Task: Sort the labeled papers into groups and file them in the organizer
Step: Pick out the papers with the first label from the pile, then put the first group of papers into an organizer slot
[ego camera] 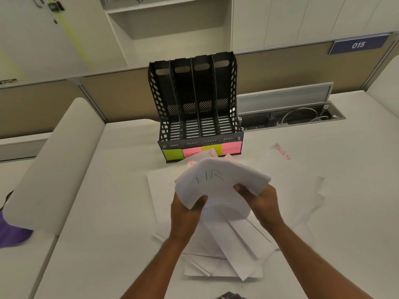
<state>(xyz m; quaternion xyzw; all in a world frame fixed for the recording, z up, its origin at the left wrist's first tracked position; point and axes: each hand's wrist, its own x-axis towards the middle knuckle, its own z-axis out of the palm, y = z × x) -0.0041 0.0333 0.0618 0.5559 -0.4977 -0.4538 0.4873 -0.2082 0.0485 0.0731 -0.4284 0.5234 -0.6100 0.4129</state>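
A black file organizer point(194, 104) with several upright slots stands at the back of the white desk, with green and pink sticky labels point(203, 150) along its front edge. Its slots hold no papers. My left hand point(186, 212) and my right hand point(262, 203) both grip a bent stack of white papers point(218, 180) just in front of the organizer; the top sheet reads "HR". More white papers point(237, 244) lie scattered on the desk under my hands. One sheet marked "SPORTS" point(282, 152) lies to the right.
An open cable tray point(291, 117) with white cords is set into the desk right of the organizer. A rounded white desk divider point(54, 160) runs along the left, with a purple object point(13, 231) beyond it. A tan partition wall stands behind.
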